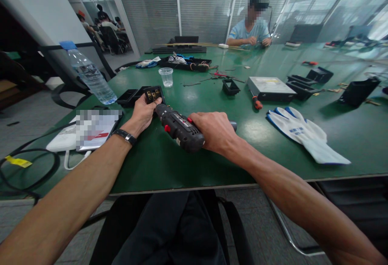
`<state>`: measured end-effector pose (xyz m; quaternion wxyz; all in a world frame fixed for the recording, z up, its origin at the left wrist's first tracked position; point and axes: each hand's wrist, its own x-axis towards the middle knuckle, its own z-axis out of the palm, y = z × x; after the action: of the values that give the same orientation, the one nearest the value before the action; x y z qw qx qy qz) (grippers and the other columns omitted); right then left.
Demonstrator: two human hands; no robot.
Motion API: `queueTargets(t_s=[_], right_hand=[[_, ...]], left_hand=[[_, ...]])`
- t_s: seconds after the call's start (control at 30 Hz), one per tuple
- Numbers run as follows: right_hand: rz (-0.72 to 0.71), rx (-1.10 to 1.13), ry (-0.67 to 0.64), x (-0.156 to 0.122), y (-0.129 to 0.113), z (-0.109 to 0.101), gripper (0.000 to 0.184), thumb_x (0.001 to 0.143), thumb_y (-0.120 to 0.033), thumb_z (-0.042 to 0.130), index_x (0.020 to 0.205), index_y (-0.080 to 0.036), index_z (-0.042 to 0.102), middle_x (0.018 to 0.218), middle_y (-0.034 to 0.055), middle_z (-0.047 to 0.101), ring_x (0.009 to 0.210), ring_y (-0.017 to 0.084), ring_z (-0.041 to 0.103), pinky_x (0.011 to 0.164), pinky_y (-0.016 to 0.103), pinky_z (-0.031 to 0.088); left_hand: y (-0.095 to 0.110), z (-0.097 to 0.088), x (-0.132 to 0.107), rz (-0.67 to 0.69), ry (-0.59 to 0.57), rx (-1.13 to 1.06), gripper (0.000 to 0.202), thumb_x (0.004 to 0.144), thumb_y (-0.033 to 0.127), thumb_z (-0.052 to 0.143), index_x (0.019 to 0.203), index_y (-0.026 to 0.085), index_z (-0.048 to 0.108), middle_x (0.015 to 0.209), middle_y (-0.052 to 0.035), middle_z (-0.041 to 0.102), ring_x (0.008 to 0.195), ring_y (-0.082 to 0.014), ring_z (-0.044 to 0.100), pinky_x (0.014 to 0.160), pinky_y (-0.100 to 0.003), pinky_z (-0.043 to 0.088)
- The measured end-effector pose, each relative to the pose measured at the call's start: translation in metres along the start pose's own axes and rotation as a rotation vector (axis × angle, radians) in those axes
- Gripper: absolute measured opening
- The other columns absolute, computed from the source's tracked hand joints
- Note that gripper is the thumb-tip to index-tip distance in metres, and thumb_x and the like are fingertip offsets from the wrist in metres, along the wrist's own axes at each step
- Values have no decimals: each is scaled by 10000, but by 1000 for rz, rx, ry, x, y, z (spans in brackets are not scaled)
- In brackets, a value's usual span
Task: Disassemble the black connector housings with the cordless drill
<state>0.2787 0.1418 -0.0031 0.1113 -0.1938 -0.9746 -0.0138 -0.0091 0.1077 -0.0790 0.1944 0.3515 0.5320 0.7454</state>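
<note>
My right hand [216, 131] is wrapped round a black electric screwdriver [178, 127] with red buttons. Its tip points left at a small black plastic part [153, 93] showing brass contacts. My left hand [142, 113], with a black wristband, grips that part and holds it upright on the green table [169, 164]. Tool and part sit close to the near table edge, just in front of me.
A water bottle [91, 75] leans at the left, beside a phone and a white device [65, 137] with cable. Also here: a plastic cup [166, 76], black trays [130, 96], a metal drive [269, 88], a red-handled screwdriver [256, 101], white gloves [306, 133]. A person sits across the table.
</note>
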Motion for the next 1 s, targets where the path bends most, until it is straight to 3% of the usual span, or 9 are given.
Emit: queueTargets(t_s=[1.0], right_hand=[[9,21,-30,0,-1,-3,281,836,-368,577,1066,-216,632,989,72,742,818,241,679,609,306,275]], left_hand=[[-1,0,1,-4,5,-7,401,631,221,848,976,172,651,960,-59,695,919,-206,664,867,-410,565]])
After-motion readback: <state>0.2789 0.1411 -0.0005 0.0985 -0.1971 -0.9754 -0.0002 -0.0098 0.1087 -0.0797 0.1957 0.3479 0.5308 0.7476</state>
